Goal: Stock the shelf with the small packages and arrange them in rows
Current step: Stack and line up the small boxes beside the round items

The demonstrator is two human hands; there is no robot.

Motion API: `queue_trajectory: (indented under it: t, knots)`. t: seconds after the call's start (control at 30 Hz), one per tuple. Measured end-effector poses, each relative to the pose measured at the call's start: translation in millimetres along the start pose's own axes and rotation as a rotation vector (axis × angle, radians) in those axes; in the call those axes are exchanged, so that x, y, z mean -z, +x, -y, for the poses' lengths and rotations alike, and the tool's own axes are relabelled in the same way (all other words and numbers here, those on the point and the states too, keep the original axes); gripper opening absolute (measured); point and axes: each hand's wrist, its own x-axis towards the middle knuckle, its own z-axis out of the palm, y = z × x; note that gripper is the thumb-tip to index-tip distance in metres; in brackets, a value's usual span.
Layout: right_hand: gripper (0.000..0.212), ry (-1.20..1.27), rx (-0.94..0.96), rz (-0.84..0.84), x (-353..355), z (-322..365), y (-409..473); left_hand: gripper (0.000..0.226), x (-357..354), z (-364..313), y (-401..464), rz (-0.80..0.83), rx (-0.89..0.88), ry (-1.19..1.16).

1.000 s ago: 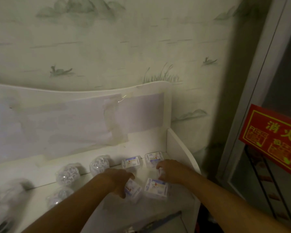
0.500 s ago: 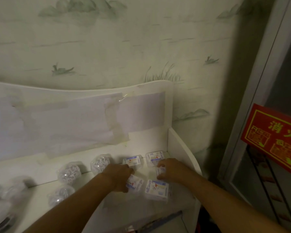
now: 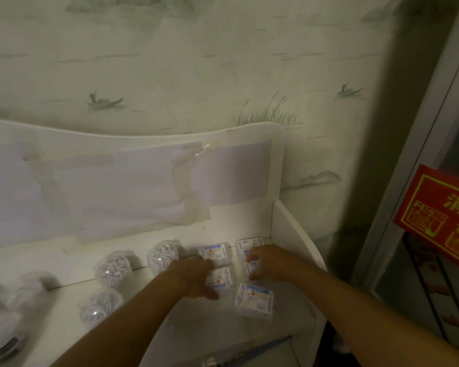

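Here, boxy clear-plastic packages (image 3: 220,278) under hands (image 3: 196,276).

Both arms reach forward — left hand (image 3: 194,278) and right hand (image 3: 269,263) curled, palms down.

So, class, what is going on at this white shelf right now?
A person is stocking the white shelf with small printed packages. The left hand grips one package in the second row, and the right hand pinches another beside it. Two packages already sit at the back, and one lies at the front. Clear bags of small pieces stand to the left.
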Motion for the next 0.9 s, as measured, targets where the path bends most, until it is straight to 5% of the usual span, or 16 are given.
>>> queue_trajectory:
  t: [0.63,0.9]
  knots:
    - [0.042,-0.059,0.067,-0.058,8,6,-24,0.054,18,-20,-11,-0.109,-0.080,-0.049]
    - [0.032,-0.025,0.076,-0.068,18,2,-52,0.084,24,-63,-25,-0.024,-0.408,-0.005]
